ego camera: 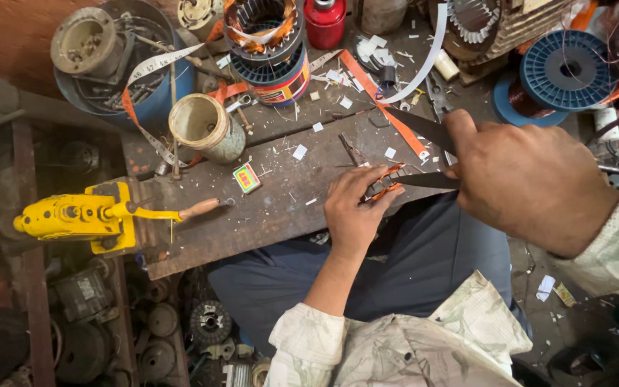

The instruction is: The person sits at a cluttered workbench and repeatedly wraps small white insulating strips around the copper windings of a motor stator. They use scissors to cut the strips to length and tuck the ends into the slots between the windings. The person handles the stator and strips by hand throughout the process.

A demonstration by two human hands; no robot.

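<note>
While the left hand (352, 211) pinched an orange strip (385, 183) at the desk (266, 193) edge, the right hand (528, 179) gripped scissors (424, 154), blades spread over it; white offcuts (300, 151) lay beyond.

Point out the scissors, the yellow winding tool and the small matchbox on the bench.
scissors (424, 179): head view, on the lower dark blade beside the right hand.
yellow winding tool (73, 215): head view, on its yellow body.
matchbox (246, 178): head view, on its printed top face.
</note>
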